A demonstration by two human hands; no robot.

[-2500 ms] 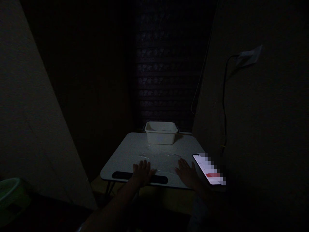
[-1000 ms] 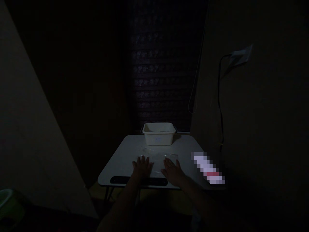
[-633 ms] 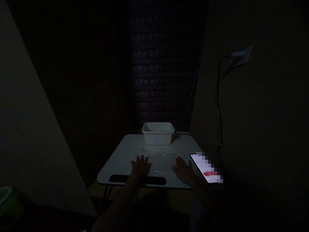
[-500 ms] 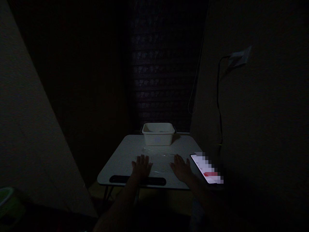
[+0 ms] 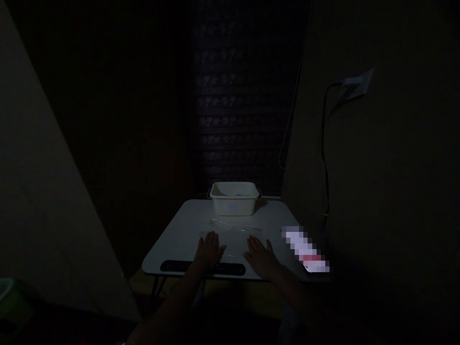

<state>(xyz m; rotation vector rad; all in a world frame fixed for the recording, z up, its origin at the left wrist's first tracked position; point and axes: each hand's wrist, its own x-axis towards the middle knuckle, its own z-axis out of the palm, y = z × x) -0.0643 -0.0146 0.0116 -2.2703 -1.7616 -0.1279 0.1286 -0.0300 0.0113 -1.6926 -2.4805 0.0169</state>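
A clear plastic bag or sheet (image 5: 235, 235) lies flat on the small white folding table (image 5: 172, 239), its shiny edges faintly visible in the dim light. My left hand (image 5: 209, 250) rests palm down on the left part of the plastic, fingers stretched out and thumb apart. On its right side lies my right hand (image 5: 261, 256), also palm down with the fingers extended and the thumb spread. Neither hand grips anything. Whether the plastic is a bag or a single sheet I cannot tell.
A white plastic basin (image 5: 234, 206) with something indistinct inside stands at the table's far edge. A lit phone (image 5: 305, 249) lies at the right edge. A dark slot strip (image 5: 168, 266) runs along the front. A cord (image 5: 323, 143) hangs from the wall outlet at right.
My right hand has slid slightly left and nearer to me over the plastic. My left hand stays in about the same place, its fingers closer together.
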